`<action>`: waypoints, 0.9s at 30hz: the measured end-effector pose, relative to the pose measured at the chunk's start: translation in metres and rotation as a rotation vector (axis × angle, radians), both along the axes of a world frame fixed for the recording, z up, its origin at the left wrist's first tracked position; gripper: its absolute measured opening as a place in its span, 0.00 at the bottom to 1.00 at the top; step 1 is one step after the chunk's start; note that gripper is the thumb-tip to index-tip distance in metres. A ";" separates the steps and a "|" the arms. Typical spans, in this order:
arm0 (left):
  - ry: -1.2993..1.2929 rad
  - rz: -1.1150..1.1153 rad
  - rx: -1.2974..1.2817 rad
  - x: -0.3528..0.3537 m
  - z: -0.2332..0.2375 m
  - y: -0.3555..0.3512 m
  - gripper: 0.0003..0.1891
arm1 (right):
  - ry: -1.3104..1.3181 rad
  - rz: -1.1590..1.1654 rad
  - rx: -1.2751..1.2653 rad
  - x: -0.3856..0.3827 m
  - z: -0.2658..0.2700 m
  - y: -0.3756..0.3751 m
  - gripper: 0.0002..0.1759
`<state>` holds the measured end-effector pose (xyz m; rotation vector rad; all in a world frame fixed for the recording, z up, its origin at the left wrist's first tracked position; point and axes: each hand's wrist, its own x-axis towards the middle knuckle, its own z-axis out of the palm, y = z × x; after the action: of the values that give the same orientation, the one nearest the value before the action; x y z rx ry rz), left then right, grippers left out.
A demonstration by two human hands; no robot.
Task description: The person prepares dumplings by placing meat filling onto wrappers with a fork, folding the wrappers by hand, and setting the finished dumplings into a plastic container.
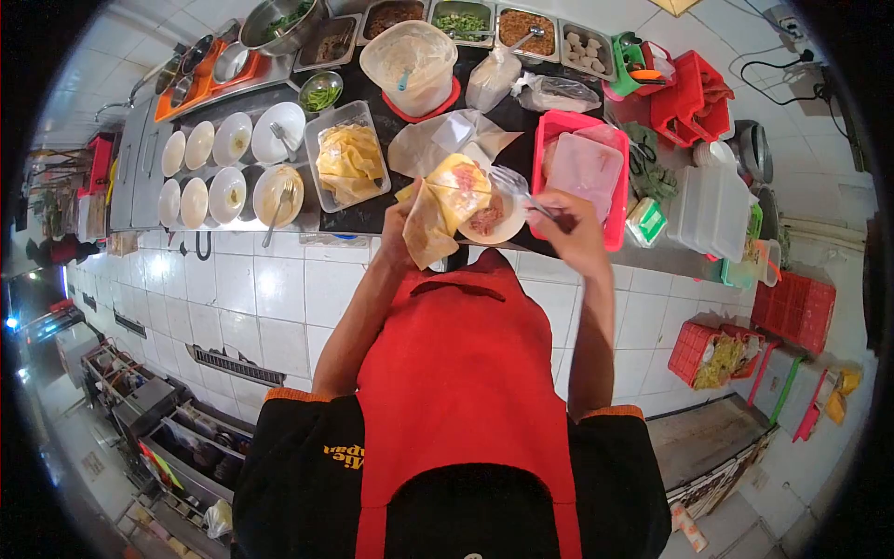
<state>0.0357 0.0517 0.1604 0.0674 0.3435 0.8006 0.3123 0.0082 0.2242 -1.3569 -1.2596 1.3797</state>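
Observation:
My left hand (397, 231) is closed on a stack of yellow dough wrappers (463, 191) with a brown paper sheet (430, 233) hanging from it. A dab of pinkish minced filling lies on the top wrapper. In my right hand (570, 228) is a fork (514, 183), its tines pointing left above a pale bowl (508, 229). Minced meat (486, 218) lies inside this bowl, beside the wrappers. More folded yellow wrappers (349, 163) fill a clear plastic tub to the left.
White bowls (233, 140) stand in two rows at the left; another bowl (277, 194) holds a fork. A pink tub (612, 224) sits right of my right hand. Behind are a large white bucket (410, 65) and metal trays of toppings (526, 30). Clear containers (712, 210) crowd the right end.

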 end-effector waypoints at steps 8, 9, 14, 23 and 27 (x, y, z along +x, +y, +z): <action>0.123 -0.102 0.037 0.015 -0.007 -0.002 0.32 | -0.109 -0.120 0.256 -0.050 -0.015 0.003 0.13; 0.137 -0.091 0.031 0.017 -0.001 -0.003 0.32 | -0.103 -0.123 0.319 -0.051 -0.016 0.002 0.13; -0.020 -0.073 0.001 0.018 -0.013 0.004 0.33 | -0.062 0.092 0.159 -0.090 0.041 -0.016 0.13; -0.050 -0.028 0.008 0.017 0.000 0.003 0.31 | -0.240 0.053 0.128 -0.030 0.062 -0.020 0.18; -0.016 -0.081 -0.005 0.016 0.010 -0.001 0.31 | -0.333 -0.039 0.050 -0.008 0.066 -0.009 0.23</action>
<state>0.0514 0.0511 0.1705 0.0698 0.3258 0.7195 0.3042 -0.0011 0.2905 -1.6136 -1.4627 1.1172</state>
